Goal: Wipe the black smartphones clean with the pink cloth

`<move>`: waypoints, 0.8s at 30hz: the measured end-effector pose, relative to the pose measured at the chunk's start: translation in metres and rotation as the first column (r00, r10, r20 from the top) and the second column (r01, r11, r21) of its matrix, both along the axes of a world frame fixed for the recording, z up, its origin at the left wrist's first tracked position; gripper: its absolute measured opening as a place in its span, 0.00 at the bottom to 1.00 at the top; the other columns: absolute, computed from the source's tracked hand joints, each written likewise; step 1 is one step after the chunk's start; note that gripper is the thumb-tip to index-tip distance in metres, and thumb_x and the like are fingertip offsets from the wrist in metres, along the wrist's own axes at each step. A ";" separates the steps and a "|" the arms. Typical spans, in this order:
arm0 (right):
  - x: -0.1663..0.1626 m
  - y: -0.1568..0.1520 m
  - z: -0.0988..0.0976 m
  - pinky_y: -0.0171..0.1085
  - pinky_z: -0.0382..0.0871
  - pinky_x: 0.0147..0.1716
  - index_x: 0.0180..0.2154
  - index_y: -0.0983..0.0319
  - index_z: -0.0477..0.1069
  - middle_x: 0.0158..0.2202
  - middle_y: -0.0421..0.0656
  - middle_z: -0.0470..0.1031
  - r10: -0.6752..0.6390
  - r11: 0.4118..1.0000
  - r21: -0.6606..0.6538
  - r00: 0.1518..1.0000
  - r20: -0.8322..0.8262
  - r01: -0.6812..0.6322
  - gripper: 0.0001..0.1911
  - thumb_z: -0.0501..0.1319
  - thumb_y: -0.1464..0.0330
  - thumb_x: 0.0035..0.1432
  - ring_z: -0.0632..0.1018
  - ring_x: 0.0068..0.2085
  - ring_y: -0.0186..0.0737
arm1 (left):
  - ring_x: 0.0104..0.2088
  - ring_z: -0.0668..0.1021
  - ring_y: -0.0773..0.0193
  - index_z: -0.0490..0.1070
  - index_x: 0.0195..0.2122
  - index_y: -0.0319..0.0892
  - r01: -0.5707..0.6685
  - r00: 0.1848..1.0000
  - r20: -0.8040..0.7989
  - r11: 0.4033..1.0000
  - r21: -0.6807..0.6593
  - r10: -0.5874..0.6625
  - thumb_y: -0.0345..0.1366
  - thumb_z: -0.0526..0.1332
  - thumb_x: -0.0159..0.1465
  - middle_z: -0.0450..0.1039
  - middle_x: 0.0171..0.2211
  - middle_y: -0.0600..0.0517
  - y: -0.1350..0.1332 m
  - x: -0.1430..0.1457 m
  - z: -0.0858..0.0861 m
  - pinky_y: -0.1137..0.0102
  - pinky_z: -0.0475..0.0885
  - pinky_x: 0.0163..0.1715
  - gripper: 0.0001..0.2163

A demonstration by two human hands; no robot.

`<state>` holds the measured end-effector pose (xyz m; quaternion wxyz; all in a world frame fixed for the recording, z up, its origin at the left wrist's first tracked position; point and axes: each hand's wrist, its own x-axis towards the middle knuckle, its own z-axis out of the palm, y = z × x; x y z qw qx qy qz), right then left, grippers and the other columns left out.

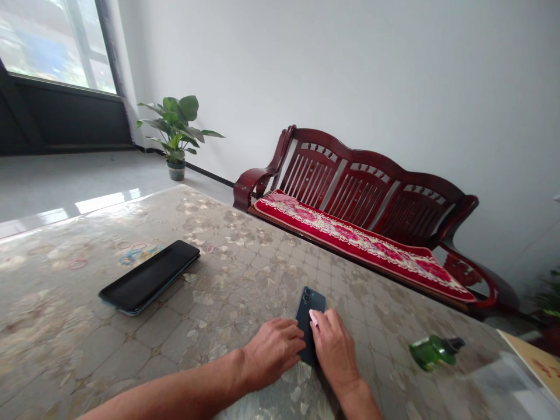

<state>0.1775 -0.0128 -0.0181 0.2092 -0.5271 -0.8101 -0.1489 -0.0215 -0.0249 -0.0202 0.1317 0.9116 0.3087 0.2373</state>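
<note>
Both hands, left [273,350] and right [333,349], lay flat on the phone [310,318] face-down on the table [87,326], neither grip closed around it; wiping appeared begun, bottle [433,351] right.

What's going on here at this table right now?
A person has both hands on a small dark phone lying back-up on the patterned table. The left hand rests against its side; the right hand presses on it. A larger dark tablet lies to the left, a green bottle on its side to the right.
</note>
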 end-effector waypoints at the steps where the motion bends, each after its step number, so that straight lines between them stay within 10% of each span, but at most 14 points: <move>1: -0.001 -0.003 0.001 0.36 0.69 0.32 0.45 0.58 0.71 0.34 0.43 0.69 0.010 1.000 -0.013 1.000 0.013 -0.010 0.13 0.49 0.68 0.69 0.74 0.34 0.40 | 0.47 0.75 0.58 0.72 0.41 0.45 -0.001 1.000 0.000 1.000 -0.004 0.001 0.35 0.59 0.66 0.75 0.41 0.50 0.000 0.000 0.000 0.65 0.68 0.50 0.05; 8: 0.004 -0.005 -0.004 0.41 0.72 0.48 0.53 0.60 0.69 0.51 0.49 0.72 0.164 0.986 0.040 0.986 -0.002 -0.164 0.17 0.49 0.74 0.67 0.74 0.50 0.43 | 0.46 0.75 0.57 0.72 0.38 0.44 -0.007 1.000 -0.019 1.000 -0.023 0.007 0.34 0.61 0.64 0.76 0.42 0.50 0.000 0.001 0.004 0.65 0.69 0.48 0.03; 24: -0.008 -0.016 0.009 0.37 0.72 0.39 0.48 0.59 0.68 0.37 0.43 0.69 0.172 0.977 -0.115 0.982 -0.074 -0.179 0.14 0.49 0.76 0.66 0.74 0.38 0.39 | 0.46 0.75 0.57 0.71 0.40 0.44 -0.002 1.000 -0.021 1.000 -0.009 0.002 0.33 0.61 0.64 0.76 0.41 0.51 0.001 0.002 0.001 0.65 0.70 0.47 0.04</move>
